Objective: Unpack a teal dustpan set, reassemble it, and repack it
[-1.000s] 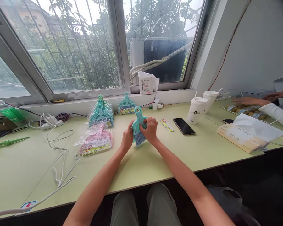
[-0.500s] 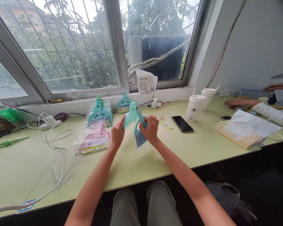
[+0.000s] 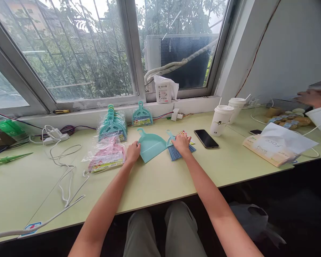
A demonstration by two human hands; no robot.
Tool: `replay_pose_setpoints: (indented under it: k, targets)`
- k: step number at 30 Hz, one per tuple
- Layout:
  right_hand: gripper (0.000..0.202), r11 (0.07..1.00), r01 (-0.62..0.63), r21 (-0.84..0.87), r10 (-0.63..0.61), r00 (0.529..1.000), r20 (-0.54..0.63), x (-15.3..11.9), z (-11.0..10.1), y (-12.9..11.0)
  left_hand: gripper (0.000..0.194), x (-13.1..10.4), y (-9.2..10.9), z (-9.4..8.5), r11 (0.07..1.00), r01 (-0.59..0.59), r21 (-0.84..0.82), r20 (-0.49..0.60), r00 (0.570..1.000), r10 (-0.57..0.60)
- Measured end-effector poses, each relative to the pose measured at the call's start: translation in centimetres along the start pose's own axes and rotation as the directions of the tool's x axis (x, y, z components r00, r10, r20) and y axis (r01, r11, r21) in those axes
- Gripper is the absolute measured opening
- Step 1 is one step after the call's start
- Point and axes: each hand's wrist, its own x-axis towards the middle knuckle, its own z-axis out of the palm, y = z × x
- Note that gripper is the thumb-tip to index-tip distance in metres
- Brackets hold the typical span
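Note:
A teal dustpan [image 3: 152, 145] lies on the green table, its looped handle pointing away. My left hand [image 3: 133, 151] grips the dustpan's left edge with bent fingers. To its right is a small teal brush with blue bristles [image 3: 176, 154], and my right hand [image 3: 182, 143] rests over the brush's body, fingers partly spread and pointing away. A colourful paper card [image 3: 193, 142] shows in part behind that hand. Left of my left hand lie pink sets in clear wrap [image 3: 107, 155]. Behind them stand several wrapped teal sets [image 3: 112, 127], and one more [image 3: 142, 116] leans at the wall.
Right of my right hand are a black phone [image 3: 206, 138], a white cup [image 3: 220, 119] with a second behind it, and a tissue pack [image 3: 267, 150]. White cables [image 3: 66, 178] run across the left side. Another person's hands [image 3: 314, 98] are at the far right.
The dustpan and brush, held up together before, are now apart and down on the table. My right hand has moved right with the brush. The other person's hands have drawn together.

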Motion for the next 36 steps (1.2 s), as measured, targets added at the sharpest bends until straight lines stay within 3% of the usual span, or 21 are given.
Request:
replay_pose_setpoints:
  k: [7, 13, 22, 30, 36]
  targets:
    - [0.029, 0.995, 0.010, -0.096, 0.002, 0.993, 0.120, 0.0, 0.0, -0.1, 0.031, -0.4, 0.5, -1.2, 0.955, 0.020, 0.296, 0.188, 0.979, -0.079]
    - [0.026, 0.994, -0.032, -0.108, 0.051, 0.983, 0.175, 0.4, -0.3, 0.7, 0.035, -0.7, 0.8, -1.7, 0.946, 0.045, 0.320, 0.167, 0.981, -0.103]
    - [0.025, 0.991, -0.006, -0.135, 0.024, 0.991, 0.133, 0.2, -0.6, 0.8, 0.037, -0.7, 1.0, -1.5, 0.968, 0.071, 0.240, 0.109, 0.989, -0.099]
    - [0.027, 0.992, -0.002, -0.128, 0.021, 0.988, 0.151, 0.2, -0.4, 0.8, 0.029, -0.3, 0.5, -1.4, 0.944, 0.025, 0.329, 0.125, 0.990, -0.070]
    - [0.023, 1.000, -0.004, -0.009, 0.004, 1.000, 0.014, 0.1, -0.7, 0.3, 0.031, -0.7, 0.9, -1.4, 0.922, -0.048, 0.385, 0.160, 0.987, -0.015]
